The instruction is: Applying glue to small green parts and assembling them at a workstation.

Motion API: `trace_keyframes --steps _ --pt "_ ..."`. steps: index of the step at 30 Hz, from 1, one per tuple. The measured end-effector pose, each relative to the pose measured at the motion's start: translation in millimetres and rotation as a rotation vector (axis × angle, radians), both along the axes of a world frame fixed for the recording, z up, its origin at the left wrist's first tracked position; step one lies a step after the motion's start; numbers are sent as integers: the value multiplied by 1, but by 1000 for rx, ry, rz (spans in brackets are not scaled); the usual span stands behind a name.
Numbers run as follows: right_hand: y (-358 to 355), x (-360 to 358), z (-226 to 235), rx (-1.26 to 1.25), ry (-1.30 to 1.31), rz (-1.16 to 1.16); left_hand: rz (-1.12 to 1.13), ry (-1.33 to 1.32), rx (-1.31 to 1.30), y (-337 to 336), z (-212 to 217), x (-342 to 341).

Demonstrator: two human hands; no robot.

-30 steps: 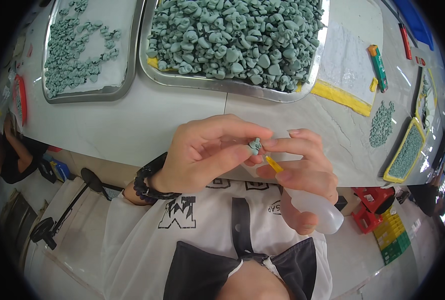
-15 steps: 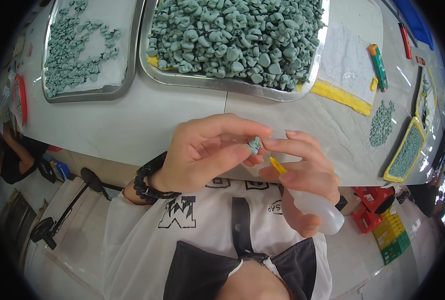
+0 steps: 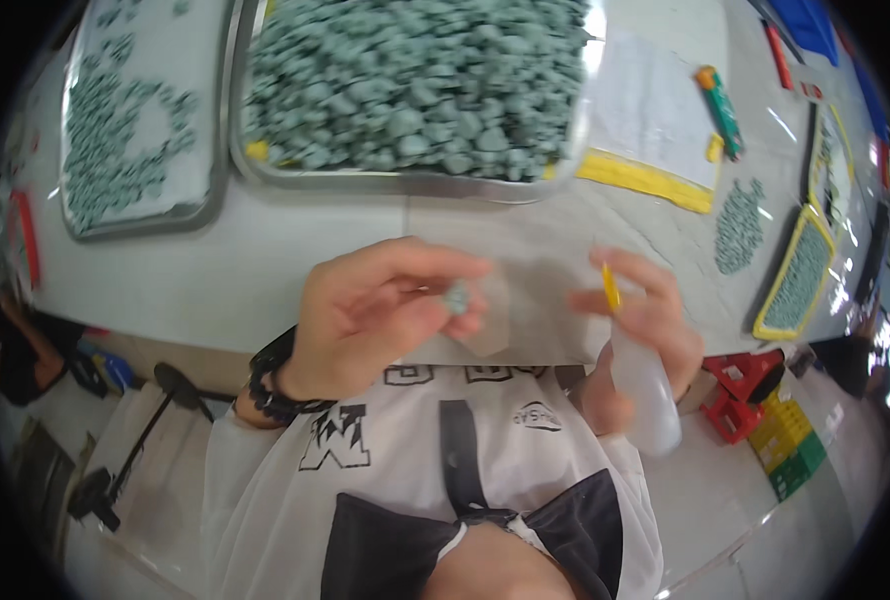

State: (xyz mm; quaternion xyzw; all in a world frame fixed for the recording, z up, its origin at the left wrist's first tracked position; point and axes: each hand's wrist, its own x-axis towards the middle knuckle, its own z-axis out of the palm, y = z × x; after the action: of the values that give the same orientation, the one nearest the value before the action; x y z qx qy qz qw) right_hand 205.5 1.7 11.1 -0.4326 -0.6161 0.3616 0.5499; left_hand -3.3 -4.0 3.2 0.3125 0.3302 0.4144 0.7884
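The left hand pinches a small grey-green moulded piece between thumb and fingertips, just above the white table's near edge. At its three o'clock, well apart, the right hand is wrapped around a translucent plastic squeeze bottle with a yellow nozzle pointing up. At twelve o'clock sits a steel tray heaped with similar pieces

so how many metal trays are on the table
2: a heaped metal tray of grey-green pieces at top centre, and a sparser tray to its left, cut off by the picture's edge.
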Motion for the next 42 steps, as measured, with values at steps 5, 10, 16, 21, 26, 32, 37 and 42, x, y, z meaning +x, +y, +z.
trace_keyframes --steps 5,10,16,21,26,32,37,42 --pt "20 45 -19 134 -844 -19 1 4 94 2 -2 6" --pt "20 74 4 241 -996 -280 59 53 102 1 -2 8" --pt "62 187 0 -1 -1153 -641 44 176 104 -1 -1 10" --pt "71 198 -10 -114 -1194 -574 12 99 103 2 -1 10" --pt "72 192 -13 -106 -1147 -535 13 222 111 0 1 14" --pt "73 185 -12 -27 -1118 -572 8 186 98 1 3 15" --pt "46 85 29 321 -677 -490 -86 94 49 1 3 12" --pt "15 0 9 384 -700 2 -232 165 163 2 2 8"
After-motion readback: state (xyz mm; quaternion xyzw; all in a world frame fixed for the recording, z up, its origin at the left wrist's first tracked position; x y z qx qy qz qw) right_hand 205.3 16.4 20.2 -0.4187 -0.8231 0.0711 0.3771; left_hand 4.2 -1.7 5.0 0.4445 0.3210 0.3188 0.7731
